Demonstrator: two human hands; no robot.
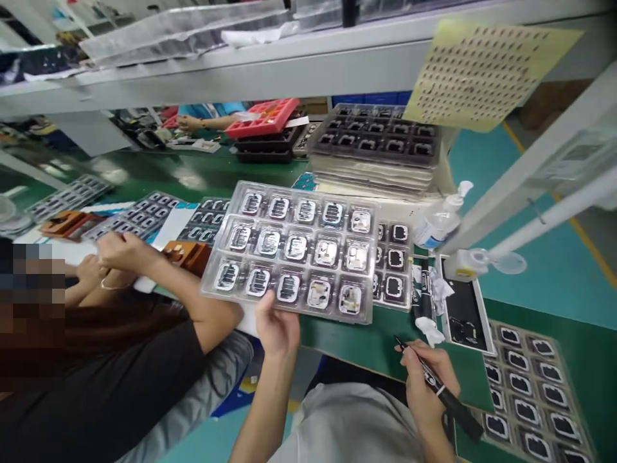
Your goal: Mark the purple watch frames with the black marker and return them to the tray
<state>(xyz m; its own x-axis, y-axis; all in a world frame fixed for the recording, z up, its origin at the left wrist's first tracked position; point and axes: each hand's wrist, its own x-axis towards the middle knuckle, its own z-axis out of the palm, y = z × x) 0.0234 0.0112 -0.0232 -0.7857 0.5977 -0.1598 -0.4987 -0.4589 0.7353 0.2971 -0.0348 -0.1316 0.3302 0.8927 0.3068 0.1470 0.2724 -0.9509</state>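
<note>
My left hand (278, 331) holds up a clear plastic tray (332, 315) by its near edge, thumb on top. The tray is tilted towards me, with rows of small squarish, white-rimmed parts in its pockets; several at the right look different inside, with bright metal and pale pieces. My right hand (429, 379) is closed around a black pen-shaped tool (460, 415), its thin tip pointing up and left, apart from the tray. Partly hidden behind the held tray is another tray (409, 267) with dark-centred frames.
A co-worker's arm (168, 276) reaches in at the left, near orange fixtures (190, 255). Stacked trays (376, 157) stand behind. At the right are a pump bottle (438, 222), an open small bottle (465, 265), a white-rimmed black tray (486, 334) and another parts tray (530, 379).
</note>
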